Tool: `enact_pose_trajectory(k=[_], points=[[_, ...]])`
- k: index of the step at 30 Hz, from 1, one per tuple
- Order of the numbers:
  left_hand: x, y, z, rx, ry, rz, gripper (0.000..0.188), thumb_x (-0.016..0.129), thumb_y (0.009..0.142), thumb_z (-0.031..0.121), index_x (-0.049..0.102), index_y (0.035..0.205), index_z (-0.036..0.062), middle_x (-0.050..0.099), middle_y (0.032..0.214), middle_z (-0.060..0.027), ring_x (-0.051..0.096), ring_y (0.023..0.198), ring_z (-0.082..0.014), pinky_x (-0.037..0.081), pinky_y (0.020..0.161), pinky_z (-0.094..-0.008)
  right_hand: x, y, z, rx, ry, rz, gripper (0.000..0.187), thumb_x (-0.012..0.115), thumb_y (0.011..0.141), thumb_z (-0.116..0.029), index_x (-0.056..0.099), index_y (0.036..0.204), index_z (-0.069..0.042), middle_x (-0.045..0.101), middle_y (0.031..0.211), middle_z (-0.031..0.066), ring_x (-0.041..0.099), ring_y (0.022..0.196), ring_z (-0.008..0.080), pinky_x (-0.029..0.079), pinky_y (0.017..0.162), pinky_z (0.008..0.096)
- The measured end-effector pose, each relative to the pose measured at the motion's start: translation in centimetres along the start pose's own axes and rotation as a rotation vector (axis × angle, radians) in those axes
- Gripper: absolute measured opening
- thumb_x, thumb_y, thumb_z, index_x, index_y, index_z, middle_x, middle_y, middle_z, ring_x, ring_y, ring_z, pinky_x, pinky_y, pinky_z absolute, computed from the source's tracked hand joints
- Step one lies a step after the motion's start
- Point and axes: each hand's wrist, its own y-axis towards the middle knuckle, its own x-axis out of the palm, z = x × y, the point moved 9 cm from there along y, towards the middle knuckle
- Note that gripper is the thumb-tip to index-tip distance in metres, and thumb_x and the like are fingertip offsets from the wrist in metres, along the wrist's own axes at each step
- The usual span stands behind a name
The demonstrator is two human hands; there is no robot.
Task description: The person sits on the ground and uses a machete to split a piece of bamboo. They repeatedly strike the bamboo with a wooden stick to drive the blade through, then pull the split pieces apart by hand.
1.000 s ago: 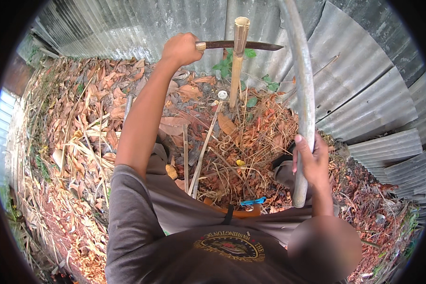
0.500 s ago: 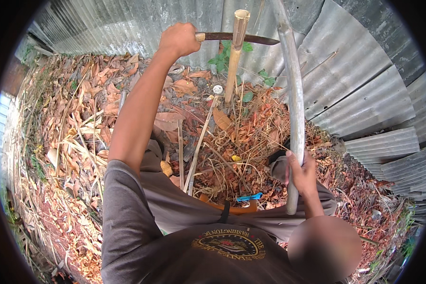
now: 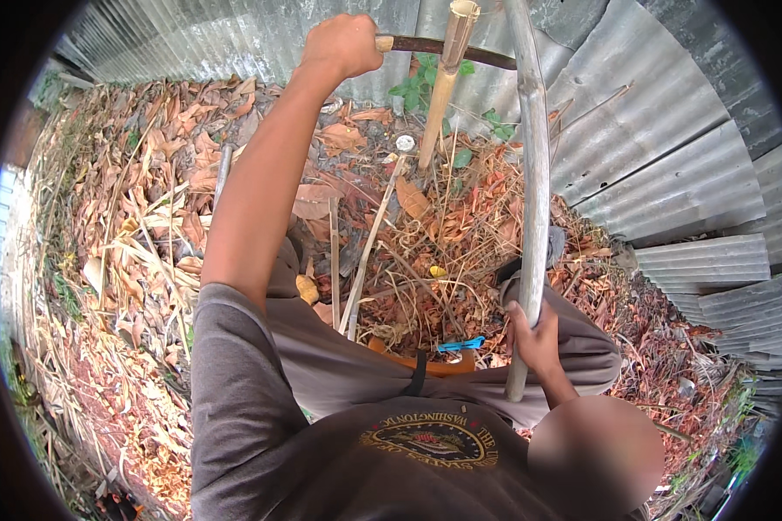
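Note:
My left hand (image 3: 346,45) is closed around the light wooden handle of a machete (image 3: 408,43), its arm stretched far forward. The dark blade crosses the upper part of an upright bamboo pole (image 3: 441,91); how deep it sits in the bamboo I cannot tell. The pole leans slightly right, its hollow top end showing and its foot among dry leaves. My right hand (image 3: 537,334) grips a long grey wooden stick (image 3: 533,182) near its lower end. Further up, the stick overlaps the tip of the blade; whether they touch is unclear.
A corrugated metal fence (image 3: 652,148) stands close behind the pole and curves along the right. Split bamboo strips (image 3: 374,234) lie between my legs, near a blue clip-like piece (image 3: 460,345) and an orange curved object (image 3: 443,365). Dry leaves (image 3: 139,182) cover the ground; a green plant (image 3: 417,87) grows by the fence.
The stick's lower end and my right hand have shifted left and a little nearer to me. My left hand with the machete and the bamboo's top appear slightly higher and further right.

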Motion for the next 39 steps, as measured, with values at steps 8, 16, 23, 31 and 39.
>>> enact_pose_trajectory(k=[8,16,23,31,39], points=[[-0.2,-0.8,0.5,-0.047,-0.096,-0.049,0.024,0.066,0.078,0.024,0.073,0.087,0.0028,0.068,0.089,-0.0242,0.067,0.089,-0.0377,0.054,0.078,-0.0458,-13.7,-6.0,-19.6,-0.571,0.096,0.509,0.035,0.052,0.099,-0.035,0.048,0.092,0.000,0.049,0.058,0.0055,0.048,0.042,0.0130,0.041,0.038,0.0254],[-0.1,0.0,1.0,0.012,-0.092,0.007,0.024,0.068,0.077,0.024,0.072,0.085,0.0017,0.068,0.087,-0.0245,0.066,0.087,-0.0391,0.054,0.076,-0.0469,-0.1,-2.2,1.3,0.120,0.046,-0.004,0.023,0.061,0.095,-0.017,0.053,0.101,0.003,0.053,0.055,0.0028,0.050,0.039,0.0112,0.041,0.037,0.0249],[-0.1,-0.6,-0.5,-0.030,-0.090,0.009,0.027,0.068,0.078,0.026,0.071,0.083,0.0005,0.067,0.087,-0.0248,0.066,0.086,-0.0397,0.054,0.076,-0.0468,-12.4,-6.1,-18.5,-0.460,0.170,0.398,0.030,0.055,0.098,-0.028,0.048,0.091,0.001,0.048,0.053,0.0062,0.049,0.041,0.0129,0.040,0.037,0.0251],[0.4,-0.3,-0.2,-0.006,0.018,-0.017,0.026,0.067,0.074,0.025,0.073,0.094,0.0099,0.070,0.093,-0.0188,0.068,0.088,-0.0356,0.054,0.079,-0.0444,0.2,-3.4,-0.5,0.043,0.048,0.060,0.022,0.059,0.096,-0.020,0.051,0.094,0.001,0.051,0.054,0.0056,0.051,0.040,0.0133,0.041,0.036,0.0269],[0.5,-0.7,-3.5,-0.028,0.070,-0.004,0.026,0.063,0.073,0.025,0.074,0.095,0.0145,0.071,0.089,-0.0168,0.068,0.087,-0.0342,0.054,0.079,-0.0445,-12.7,-7.1,-21.6,-0.545,0.262,0.487,0.030,0.054,0.098,-0.030,0.049,0.088,-0.002,0.046,0.051,0.0056,0.046,0.039,0.0133,0.039,0.037,0.0258]])
